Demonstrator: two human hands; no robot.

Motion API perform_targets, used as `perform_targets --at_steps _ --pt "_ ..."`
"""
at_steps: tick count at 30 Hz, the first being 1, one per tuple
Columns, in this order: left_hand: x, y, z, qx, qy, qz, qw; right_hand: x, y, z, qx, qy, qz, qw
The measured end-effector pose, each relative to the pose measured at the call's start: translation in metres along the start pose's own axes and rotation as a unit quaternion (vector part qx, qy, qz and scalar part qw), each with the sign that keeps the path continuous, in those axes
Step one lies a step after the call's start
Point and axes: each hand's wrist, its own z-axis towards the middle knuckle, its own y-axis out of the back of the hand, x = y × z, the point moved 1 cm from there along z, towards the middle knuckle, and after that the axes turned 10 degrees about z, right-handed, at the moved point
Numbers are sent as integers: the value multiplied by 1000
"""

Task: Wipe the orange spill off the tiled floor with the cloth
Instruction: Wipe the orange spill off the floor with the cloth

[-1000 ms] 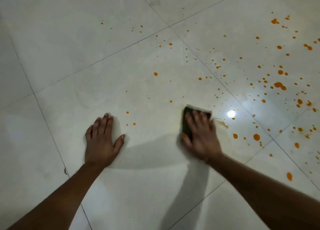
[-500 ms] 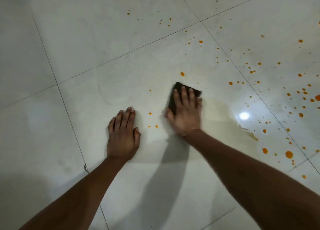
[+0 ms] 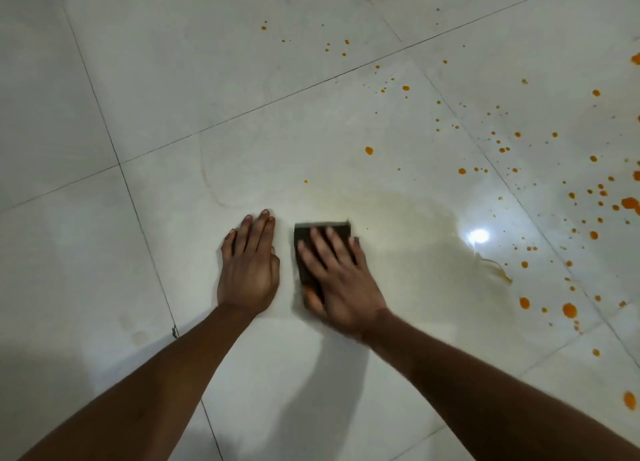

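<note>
A dark folded cloth (image 3: pixel 304 249) lies flat on the white tiled floor (image 3: pixel 173 96). My right hand (image 3: pixel 341 280) presses on it with straight, spread fingers and covers most of it. My left hand (image 3: pixel 249 263) rests flat on the tile just left of the cloth, fingers together. Orange drops (image 3: pixel 568 310) are scattered over the tiles to the right and far right, with a single drop (image 3: pixel 369 150) beyond the cloth. A pale yellowish wet smear (image 3: pixel 415 225) spreads from the cloth to the right.
A bright light reflection (image 3: pixel 478 236) shines on the wet tile to the right. Dark grout lines (image 3: pixel 138 214) cross the floor, with a small chip (image 3: pixel 175 331) at one joint near my left forearm. More orange drops (image 3: pixel 344 43) dot the far tiles.
My right hand slid the cloth leftward across the tile, leaving a yellowish smear behind it, and now lies next to my left hand. The drops near my left hand are gone.
</note>
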Motion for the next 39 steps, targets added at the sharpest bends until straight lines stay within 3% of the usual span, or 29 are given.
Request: perform_targets --at_steps 3,5,10,12,15,17,19,21,23,25,27,29,30,31,33,35,36,39 --pt "-3 5 -2 30 7 14 999 -37 9 -80 38 26 -20 999" --pt "-6 7 4 44 15 20 999 -74 25 -87 41 -52 -33 997" --pt "-13 0 17 32 6 24 999 -112 56 35 -39 -234 18 971" --pt "-14 -2 19 30 -4 18 999 -86 48 62 -43 -183 18 982" --pt "-15 0 21 51 -5 30 998 -60 34 22 54 41 -16 998" --pt "-14 2 26 84 -19 40 996 -100 51 -1 98 152 -46 982" --pt "-15 7 36 111 -35 43 992 -160 76 13 102 163 -108 976" --pt "-18 13 53 147 -41 38 987 -199 106 56 90 96 -137 982" --pt "-20 17 62 176 -34 49 983 -190 115 111 58 9 -106 993" --pt "-22 23 68 192 -20 52 980 -158 105 155 65 -4 -86 994" --pt "-26 29 70 207 -10 58 977 -135 100 155 121 125 -120 977" --pt "-33 35 69 214 4 59 975 -148 101 131 174 312 -153 921" --pt "-36 38 70 221 10 58 974 -161 105 121 182 351 -148 907" --pt "-39 40 73 227 17 59 972 -173 105 122 165 331 -139 918" --pt "-42 39 77 243 19 59 968 -176 101 136 88 150 -88 981" --pt "-41 38 85 253 26 51 966 -147 91 162 31 21 -23 999" --pt "-42 40 86 254 39 34 966 -128 85 168 24 24 -7 999" --pt "-41 46 73 241 102 -20 965 -93 67 128 94 173 5 980"
